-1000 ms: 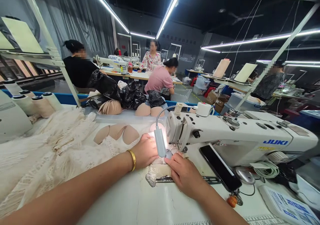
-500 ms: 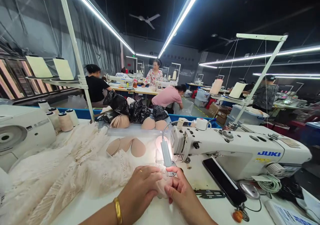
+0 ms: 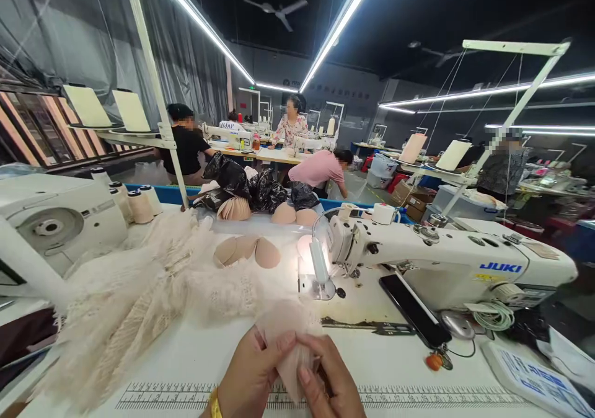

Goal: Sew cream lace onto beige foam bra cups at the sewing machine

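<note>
Lit from overhead by long white strip lights [image 3: 344, 24], glaring hard against near-black ceiling [image 3: 441, 2]. Bright and fairly even over white tabletop [image 3: 385, 362]. Blown out in small patch around gooseneck lamp [image 3: 318, 260]; softly shaded beneath arm of sewing machine [image 3: 418, 263]. Blurred at cloth piece [image 3: 286, 325] between fingers [image 3: 325, 350], folds washed together. Hazy over pale lace heap [image 3: 153, 294], weave partly lost. Dim and soft towards back wall [image 3: 372, 102], lettering faint. Pixelated over co-workers' faces. Stretched wide-angle towards both side edges.

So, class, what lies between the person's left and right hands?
In the head view, a pale sheer fabric piece, held by the left hand and right hand.
</note>
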`<state>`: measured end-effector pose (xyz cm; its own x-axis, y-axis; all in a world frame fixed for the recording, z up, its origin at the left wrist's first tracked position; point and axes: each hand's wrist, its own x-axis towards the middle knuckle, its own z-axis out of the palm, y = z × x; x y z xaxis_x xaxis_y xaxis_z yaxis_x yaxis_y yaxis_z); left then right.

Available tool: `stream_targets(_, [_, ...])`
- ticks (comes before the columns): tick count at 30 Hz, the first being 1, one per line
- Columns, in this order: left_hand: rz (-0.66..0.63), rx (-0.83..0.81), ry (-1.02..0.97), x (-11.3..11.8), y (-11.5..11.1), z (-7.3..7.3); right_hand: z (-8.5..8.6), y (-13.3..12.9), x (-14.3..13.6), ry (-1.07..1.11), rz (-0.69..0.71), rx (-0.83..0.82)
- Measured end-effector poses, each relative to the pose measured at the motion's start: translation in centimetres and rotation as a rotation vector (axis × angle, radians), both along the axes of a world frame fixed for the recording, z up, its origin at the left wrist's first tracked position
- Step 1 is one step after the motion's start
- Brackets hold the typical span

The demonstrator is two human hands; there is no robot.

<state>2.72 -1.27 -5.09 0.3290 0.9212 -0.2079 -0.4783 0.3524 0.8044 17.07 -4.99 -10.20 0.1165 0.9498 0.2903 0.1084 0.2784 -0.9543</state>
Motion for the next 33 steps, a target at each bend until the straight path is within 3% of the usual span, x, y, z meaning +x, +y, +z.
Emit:
stream_targets(2, [-0.136, 0.013, -0.022, 0.0, -0.5, 0.3, 1.8, 0.5, 1.2, -0.016, 0.029, -0.057])
stream_targets(5, [-0.286, 0.034, -0.088, 0.0, -1.1, 0.4, 3.7, 1.5, 3.1, 0.169, 0.097, -0.318])
stream_targets(9, [-0.151, 0.055, -0.096, -0.2, -1.0, 0.2, 3.3, 1.3, 4.0, 0.571, 0.259, -0.508])
stream_targets(11, [-0.075, 0.047, -0.075, -0.1, -0.7, 0.1, 2.4, 0.9, 3.6, 0.657, 0.272, -0.476])
stream_targets(20, [0.230, -0.011, -0.030, 2.1, 0.8, 0.2, 0.6, 0.9, 3.0, 0.614, 0.014, -0.284])
stream_targets(27, [0.207, -0.101, -0.091, 3.2, 0.7, 0.4, 1.3, 1.4, 3.0, 0.718, -0.019, -0.268])
stream_targets(33, [0.091, 0.031, 0.005, 3.8, 1.1, -0.2, 2.0, 1.7, 3.5, 0.610, -0.119, -0.206])
